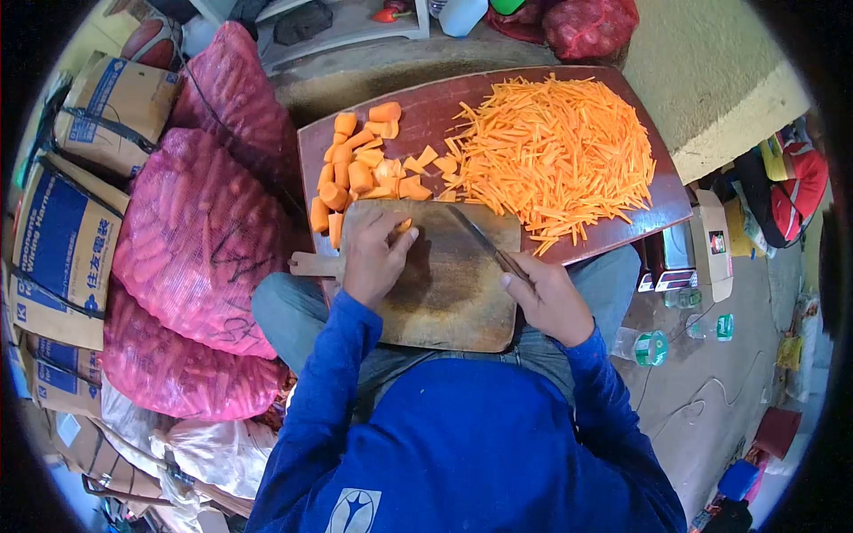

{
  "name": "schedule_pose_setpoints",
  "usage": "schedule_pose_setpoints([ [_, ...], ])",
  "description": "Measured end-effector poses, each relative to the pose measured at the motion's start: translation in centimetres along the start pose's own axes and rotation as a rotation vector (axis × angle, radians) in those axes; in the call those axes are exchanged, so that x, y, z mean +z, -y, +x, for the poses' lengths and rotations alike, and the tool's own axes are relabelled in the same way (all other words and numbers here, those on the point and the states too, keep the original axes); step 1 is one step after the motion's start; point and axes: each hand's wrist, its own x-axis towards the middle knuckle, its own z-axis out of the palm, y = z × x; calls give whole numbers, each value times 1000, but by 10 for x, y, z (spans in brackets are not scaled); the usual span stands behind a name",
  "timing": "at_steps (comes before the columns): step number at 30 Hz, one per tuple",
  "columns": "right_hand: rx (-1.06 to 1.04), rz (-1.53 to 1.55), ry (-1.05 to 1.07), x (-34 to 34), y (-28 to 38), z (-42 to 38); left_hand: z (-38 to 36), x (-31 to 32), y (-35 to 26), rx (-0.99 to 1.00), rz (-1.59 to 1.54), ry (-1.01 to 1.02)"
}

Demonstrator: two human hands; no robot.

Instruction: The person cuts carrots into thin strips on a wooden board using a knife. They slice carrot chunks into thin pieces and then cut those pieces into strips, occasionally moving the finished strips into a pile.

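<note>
A worn wooden cutting board lies over my lap against the near edge of the red table. My right hand is closed around the handle of a knife, whose blade points up and left across the board. At the board's upper left, my left hand has its fingers curled on a small carrot piece, mostly hidden by them. Beyond the left hand sit several peeled carrot chunks and cut slices. A big heap of carrot sticks covers the table's right side.
Pink mesh sacks are piled at my left beside cardboard boxes. A concrete ledge rises at the table's right. Plastic bottles and a thin cable lie on the floor to the right.
</note>
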Motion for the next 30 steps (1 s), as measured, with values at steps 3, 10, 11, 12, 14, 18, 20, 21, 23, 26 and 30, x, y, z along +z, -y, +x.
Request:
schedule_pose_setpoints([
  [3, -17, -84, 43, 2, -4, 0, 34, 9, 11, 178, 309, -12],
  [10, -23, -95, 48, 2, -12, 0, 89, 32, 1, 157, 675, 135],
  [11, -31, -75, 30, 1, -13, 0, 96, 32, -1, 167, 677, 138],
  [12, -28, -72, 21, 0, -13, -1, 101, 31, -1, 125, 684, 214],
  [14, -3, -54, 27, -1, -11, -3, 110, 31, -2, 85, 692, 292],
  [18, 15, -58, 25, 0, -7, -4, 115, 31, 6, 63, 737, 360],
  [20, -14, -74, 21, 2, -14, -4, 116, 33, 16, 82, 721, 346],
  [21, -14, -71, 20, 3, -15, -5, 117, 33, 19, 44, 602, 342],
  [23, -24, -80, 23, 2, -17, -5, 117, 30, 25, 5, 484, 333],
  [26, -19, -84, 36, 2, -14, -5, 116, 27, 31, 109, 452, 294],
  [30, 1, -87, 51, 0, -8, -5, 116, 20, 39, 51, 360, 293],
])
